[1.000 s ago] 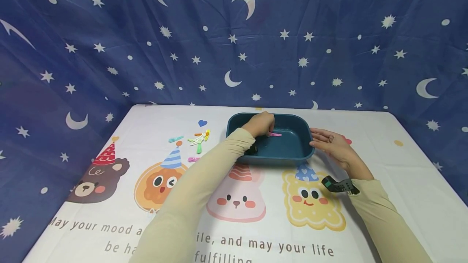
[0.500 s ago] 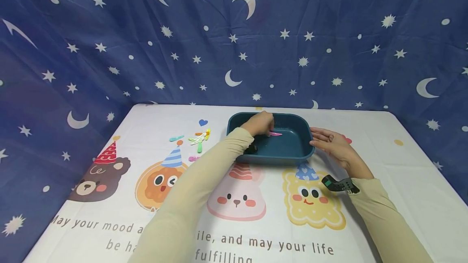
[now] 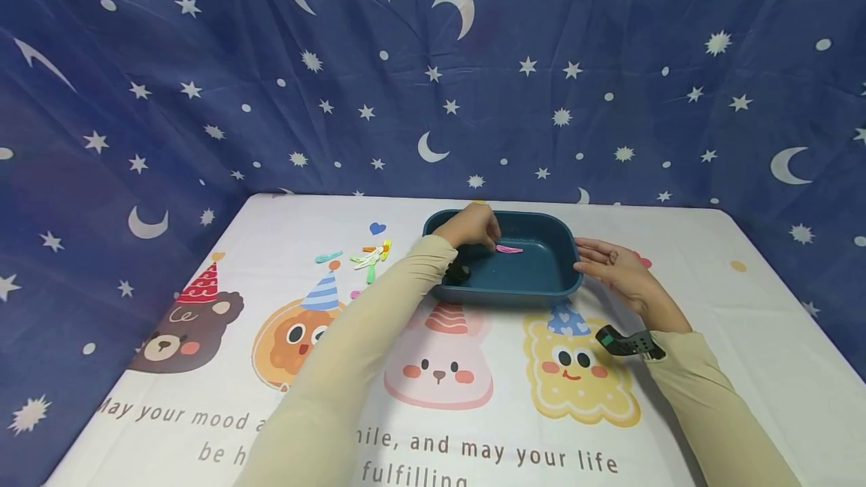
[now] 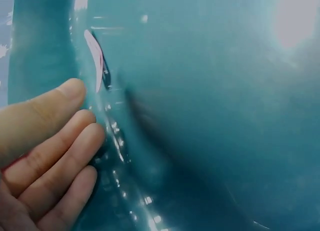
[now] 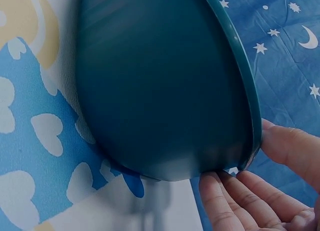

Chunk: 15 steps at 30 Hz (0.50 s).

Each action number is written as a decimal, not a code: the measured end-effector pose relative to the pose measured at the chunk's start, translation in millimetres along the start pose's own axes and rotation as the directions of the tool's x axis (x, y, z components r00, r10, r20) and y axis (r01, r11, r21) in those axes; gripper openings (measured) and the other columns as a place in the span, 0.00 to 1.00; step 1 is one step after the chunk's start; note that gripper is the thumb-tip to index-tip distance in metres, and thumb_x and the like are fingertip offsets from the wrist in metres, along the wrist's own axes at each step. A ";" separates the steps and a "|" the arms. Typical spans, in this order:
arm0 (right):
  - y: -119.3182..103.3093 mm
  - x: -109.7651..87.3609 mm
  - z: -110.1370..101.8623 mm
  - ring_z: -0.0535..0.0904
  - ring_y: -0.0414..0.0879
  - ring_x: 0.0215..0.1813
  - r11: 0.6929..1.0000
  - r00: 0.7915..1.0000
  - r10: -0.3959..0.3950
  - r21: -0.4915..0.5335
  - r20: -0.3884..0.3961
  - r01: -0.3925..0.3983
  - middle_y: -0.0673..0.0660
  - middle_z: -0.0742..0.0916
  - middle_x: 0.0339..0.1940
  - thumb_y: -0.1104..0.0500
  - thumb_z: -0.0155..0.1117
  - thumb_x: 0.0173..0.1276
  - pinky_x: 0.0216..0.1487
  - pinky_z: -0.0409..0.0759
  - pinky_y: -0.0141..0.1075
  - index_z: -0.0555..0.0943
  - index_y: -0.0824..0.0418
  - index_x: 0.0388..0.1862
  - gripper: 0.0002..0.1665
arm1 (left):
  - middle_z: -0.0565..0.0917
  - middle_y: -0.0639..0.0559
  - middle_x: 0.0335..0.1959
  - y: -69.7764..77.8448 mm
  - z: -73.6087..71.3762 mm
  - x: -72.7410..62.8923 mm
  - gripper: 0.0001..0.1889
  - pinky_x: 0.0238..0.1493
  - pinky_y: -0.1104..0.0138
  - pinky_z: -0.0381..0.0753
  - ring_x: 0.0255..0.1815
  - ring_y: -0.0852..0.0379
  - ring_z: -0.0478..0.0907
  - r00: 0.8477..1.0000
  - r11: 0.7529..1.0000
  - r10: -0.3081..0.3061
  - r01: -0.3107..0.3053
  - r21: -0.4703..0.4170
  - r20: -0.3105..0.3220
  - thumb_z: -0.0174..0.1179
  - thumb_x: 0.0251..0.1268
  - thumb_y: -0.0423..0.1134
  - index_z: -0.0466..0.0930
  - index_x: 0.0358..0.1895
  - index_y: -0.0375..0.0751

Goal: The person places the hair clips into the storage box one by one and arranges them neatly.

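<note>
A pink hair clip [image 3: 510, 249] lies in the dark teal plastic tub [image 3: 517, 297], near its far wall. My left hand [image 3: 471, 225] reaches over the tub's left side, just left of that clip. In the left wrist view, the thumb and loosely bent fingers [image 4: 80, 146] hold nothing, and the hair clip [image 4: 96, 61] lies just past the thumb tip. My right hand [image 3: 619, 270] is at the tub's right end with extended fingers against its outside. In the right wrist view, the thumb is at the rim and the other fingertips touch the outer wall [image 5: 170, 106].
Several hair clips lie on the table left of the tub: a turquoise clip [image 3: 329, 256], a green clip [image 3: 370, 273] and a cluster of white, orange and yellow ones. A pink clip [image 3: 355, 294] is partly hidden by the left sleeve. A starry blue curtain [image 3: 433, 96] hangs behind.
My left hand has moved slightly left, away from the pink hair clip, which stays in the tub. More of the clip shows now. The right hand holds its place at the tub.
</note>
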State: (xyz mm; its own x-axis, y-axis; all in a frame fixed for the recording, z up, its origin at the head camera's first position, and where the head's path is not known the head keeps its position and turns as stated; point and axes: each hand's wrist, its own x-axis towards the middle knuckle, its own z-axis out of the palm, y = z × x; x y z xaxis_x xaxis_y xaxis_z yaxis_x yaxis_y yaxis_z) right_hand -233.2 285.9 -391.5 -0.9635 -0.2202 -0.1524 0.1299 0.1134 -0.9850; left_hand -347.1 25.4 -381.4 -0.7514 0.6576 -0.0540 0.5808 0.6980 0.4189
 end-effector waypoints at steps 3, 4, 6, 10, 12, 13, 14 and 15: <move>0.5 0.2 0.2 0.76 0.22 0.50 1.000 1.000 0.002 -0.002 -0.002 -0.002 0.41 0.80 0.55 0.62 0.65 0.63 0.49 0.77 0.21 0.52 0.73 0.72 0.46 | 0.87 0.44 0.38 -2.7 -3.3 -2.9 0.13 0.45 0.69 0.81 0.42 0.54 0.84 1.000 1.000 0.006 -0.006 -0.029 -0.010 0.69 0.51 0.33 0.85 0.41 0.34; 0.4 0.1 0.4 0.76 0.22 0.50 1.000 1.000 0.004 -0.002 -0.004 -0.004 0.41 0.80 0.55 0.62 0.65 0.62 0.49 0.77 0.21 0.52 0.73 0.72 0.46 | 0.88 0.44 0.38 -3.7 -4.1 -3.5 0.13 0.45 0.69 0.81 0.42 0.54 0.84 1.000 0.999 0.008 -0.009 -0.037 -0.012 0.69 0.51 0.33 0.85 0.42 0.34; -0.1 -0.3 0.8 0.77 0.22 0.49 1.000 1.000 0.009 -0.002 -0.011 -0.009 0.40 0.80 0.54 0.62 0.65 0.62 0.49 0.77 0.21 0.52 0.73 0.72 0.46 | 0.87 0.44 0.39 -6.0 -5.6 -4.8 0.14 0.45 0.70 0.80 0.43 0.54 0.84 1.000 0.998 0.008 -0.009 -0.056 -0.014 0.69 0.52 0.33 0.85 0.43 0.34; -1.1 -0.8 2.1 0.77 0.22 0.48 1.000 1.000 0.017 -0.001 -0.024 -0.017 0.37 0.81 0.49 0.63 0.64 0.63 0.48 0.77 0.21 0.53 0.73 0.72 0.44 | 0.87 0.43 0.42 -9.5 -8.8 -7.5 0.16 0.46 0.70 0.80 0.45 0.53 0.84 1.000 0.994 -0.008 0.007 -0.113 -0.004 0.68 0.53 0.32 0.83 0.47 0.33; -1.4 -0.8 2.5 0.77 0.22 0.48 1.000 1.000 0.019 0.010 -0.025 -0.019 0.35 0.81 0.47 0.64 0.64 0.63 0.48 0.77 0.21 0.53 0.73 0.72 0.44 | 0.87 0.43 0.43 -11.2 -11.0 -8.8 0.17 0.47 0.70 0.80 0.46 0.53 0.84 1.000 0.990 -0.017 0.016 -0.139 -0.002 0.68 0.53 0.32 0.83 0.48 0.33; -1.5 -0.9 2.7 0.78 0.23 0.47 1.000 0.999 0.022 0.019 -0.027 -0.022 0.34 0.82 0.45 0.64 0.64 0.63 0.48 0.78 0.21 0.52 0.73 0.72 0.44 | 0.87 0.43 0.43 -12.0 -12.0 -9.3 0.17 0.47 0.70 0.81 0.46 0.53 0.84 1.000 0.988 -0.020 0.019 -0.152 -0.004 0.68 0.53 0.32 0.83 0.48 0.33; -1.6 -0.8 2.7 0.78 0.23 0.47 0.999 0.999 0.023 0.030 -0.025 -0.022 0.34 0.82 0.44 0.65 0.64 0.62 0.47 0.78 0.21 0.52 0.73 0.72 0.44 | 0.87 0.43 0.43 -12.7 -13.2 -9.9 0.17 0.46 0.70 0.81 0.46 0.53 0.84 1.000 0.986 -0.023 0.022 -0.164 -0.008 0.68 0.53 0.32 0.82 0.48 0.33; -1.5 -0.8 2.5 0.78 0.23 0.47 0.999 0.999 0.023 0.039 -0.024 -0.022 0.34 0.82 0.44 0.65 0.64 0.62 0.47 0.78 0.21 0.52 0.73 0.72 0.45 | 0.87 0.43 0.43 -13.0 -14.7 -10.6 0.17 0.46 0.70 0.81 0.46 0.53 0.84 1.000 0.985 -0.026 0.024 -0.171 -0.010 0.68 0.53 0.32 0.82 0.49 0.33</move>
State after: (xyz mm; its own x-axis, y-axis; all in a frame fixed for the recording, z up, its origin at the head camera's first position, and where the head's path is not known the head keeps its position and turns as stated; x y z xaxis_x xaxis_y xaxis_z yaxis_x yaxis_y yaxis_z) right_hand -232.1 283.4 -390.1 -0.9656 -0.1941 -0.1727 0.1598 0.0804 -0.9839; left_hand -351.2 5.2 -372.9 -0.7692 0.6366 -0.0558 0.5007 0.6546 0.5664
